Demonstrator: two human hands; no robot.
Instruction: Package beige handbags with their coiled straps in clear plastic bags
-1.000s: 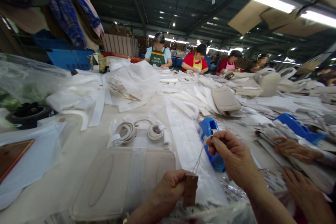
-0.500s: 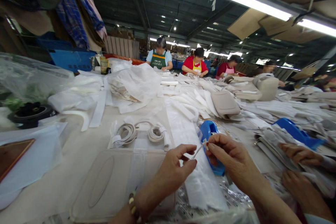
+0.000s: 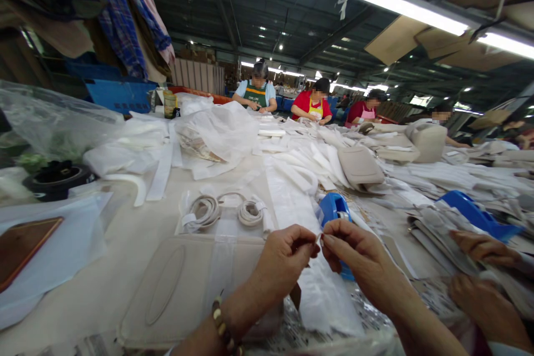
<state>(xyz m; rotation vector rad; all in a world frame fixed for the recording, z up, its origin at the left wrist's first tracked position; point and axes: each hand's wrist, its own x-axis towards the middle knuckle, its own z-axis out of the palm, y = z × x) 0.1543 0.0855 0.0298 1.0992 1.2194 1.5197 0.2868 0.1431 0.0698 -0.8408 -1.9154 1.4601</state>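
My left hand (image 3: 290, 256), with a beaded bracelet on the wrist, is closed in a pinch. My right hand (image 3: 354, 247) pinches right beside it, the fingertips almost touching. Between them shows a short piece of thin pale cord (image 3: 319, 237), mostly covered by the fingers. Under my left hand a small brown piece (image 3: 296, 296) shows; whether it hangs from the cord I cannot tell. A beige bag (image 3: 187, 283) with an oval outline lies flat below my left forearm, a clear wrap across it. Two coiled beige straps (image 3: 206, 212) sit at its far edge.
A blue tape dispenser (image 3: 334, 206) stands just behind my right hand, another blue one (image 3: 475, 211) farther right. White plastic sleeves (image 3: 287, 194) cover the middle. A co-worker's hands (image 3: 484, 247) handle beige pieces at right. A brown phone-like slab (image 3: 25, 245) lies at left.
My hands have come together, so less of the pale cord shows between them. A brown piece now shows below my left hand. The view has shifted slightly.
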